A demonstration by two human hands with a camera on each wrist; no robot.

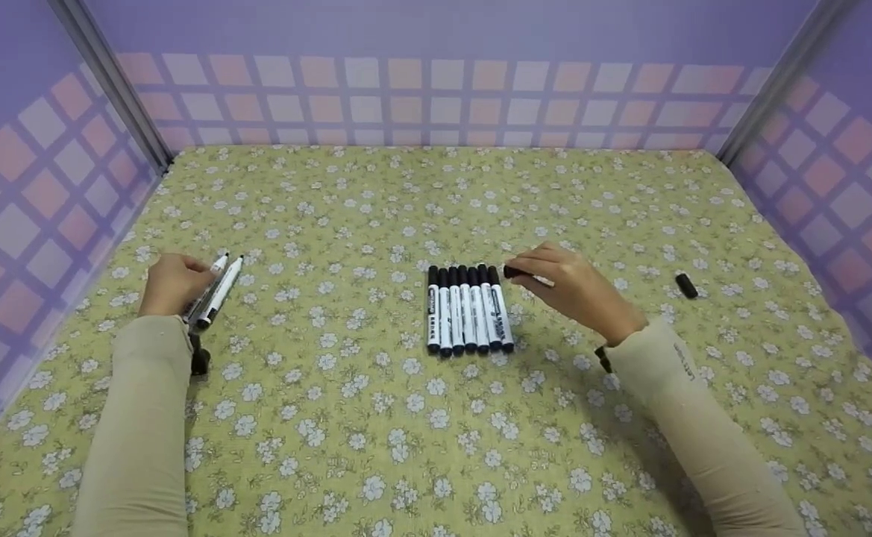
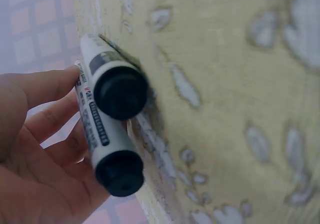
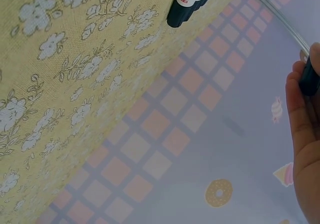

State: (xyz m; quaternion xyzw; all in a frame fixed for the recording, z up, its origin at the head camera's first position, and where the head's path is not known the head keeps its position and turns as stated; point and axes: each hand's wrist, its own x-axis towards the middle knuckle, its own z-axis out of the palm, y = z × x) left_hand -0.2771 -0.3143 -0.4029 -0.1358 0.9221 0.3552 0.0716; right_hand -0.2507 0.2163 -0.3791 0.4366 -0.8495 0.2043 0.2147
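Observation:
At the left, my left hand (image 1: 171, 283) pinches a white marker (image 2: 97, 116) between thumb and fingers; its black end faces the left wrist camera. Right beside it a second uncapped white marker (image 1: 225, 292) lies on the cloth, its dark tip pointing away. My right hand (image 1: 566, 282) holds a small black marker cap (image 1: 512, 272) at its fingertips, just right of the row's top end. The cap (image 3: 310, 79) shows at the edge of the right wrist view. Several capped white markers (image 1: 468, 317) lie side by side in the middle, black caps at the far end.
Another black cap (image 1: 686, 286) lies alone on the right of the flowered yellow cloth (image 1: 376, 418). Purple walls with a checked band (image 1: 447, 73) enclose the back and both sides, with grey metal posts (image 1: 111, 78) at the back corners.

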